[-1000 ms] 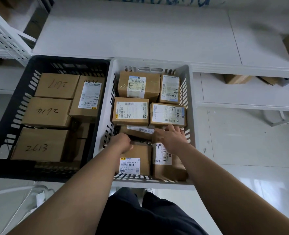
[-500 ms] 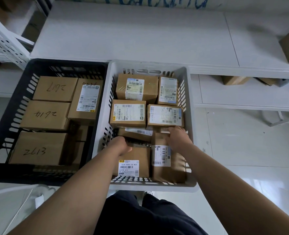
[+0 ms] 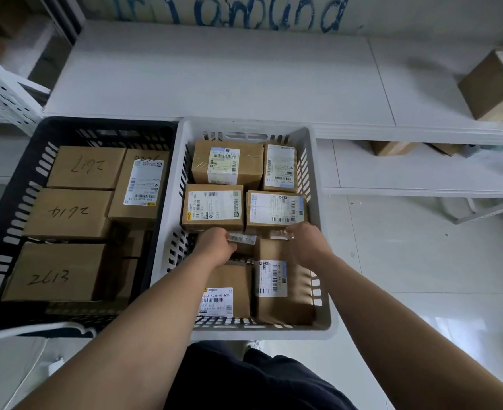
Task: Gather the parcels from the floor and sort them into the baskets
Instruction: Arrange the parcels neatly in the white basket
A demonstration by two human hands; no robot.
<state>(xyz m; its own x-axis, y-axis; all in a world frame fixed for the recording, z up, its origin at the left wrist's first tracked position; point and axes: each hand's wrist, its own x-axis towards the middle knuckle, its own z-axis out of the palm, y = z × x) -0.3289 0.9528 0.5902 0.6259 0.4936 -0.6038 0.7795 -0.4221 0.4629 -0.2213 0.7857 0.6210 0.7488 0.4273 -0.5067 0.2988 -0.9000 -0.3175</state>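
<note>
Head view: both hands are down in the white basket (image 3: 246, 125), at a small labelled parcel (image 3: 242, 239) lying low in its middle among the other parcels. The left hand (image 3: 214, 247) curls round its left end. The right hand (image 3: 306, 239) bends over its right end (fingertips hidden, so I cannot tell its grip). Just beside, on the left, the black basket (image 3: 96, 123) holds boxes (image 3: 67, 214) marked 2617, 2614 and 2613.
</note>
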